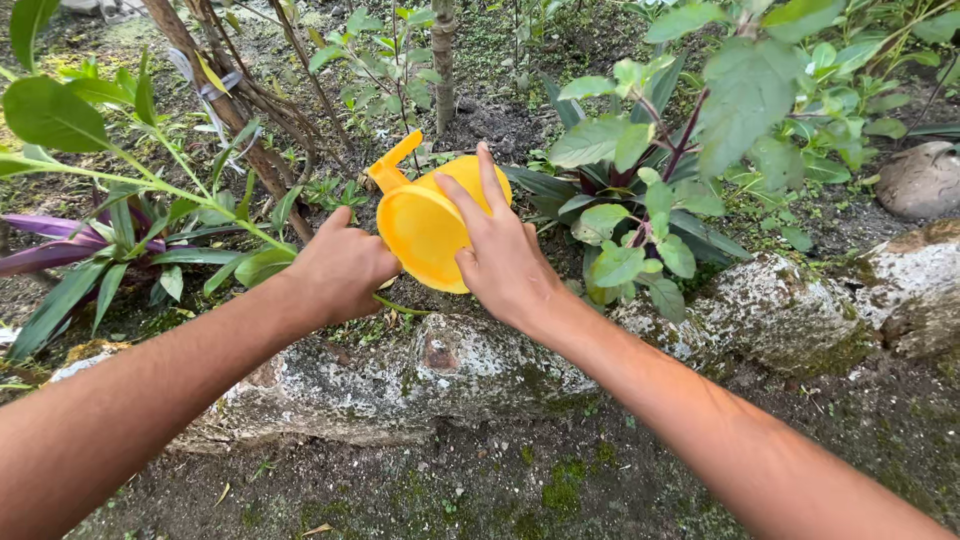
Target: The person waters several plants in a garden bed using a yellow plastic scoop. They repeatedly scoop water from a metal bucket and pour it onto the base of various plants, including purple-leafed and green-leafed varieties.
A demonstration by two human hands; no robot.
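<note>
A yellow plastic watering can [425, 222] is tipped forward, its spout pointing up and away toward the soil behind a stone border. My right hand [498, 252] is spread over the can's right side, fingers apart and pressed on its body. My left hand [338, 268] is closed at the can's left side, where the handle is hidden behind the fist. Both arms reach over the stone from the lower corners.
A rough, moss-flecked stone border [450, 375] runs across the middle, with dark earth in front. Behind it stand thin tree trunks [442, 60], a purple-and-green leafy plant [640, 200] on the right, long-leaved plants [110, 250] on the left, and a round stone [922, 180] at far right.
</note>
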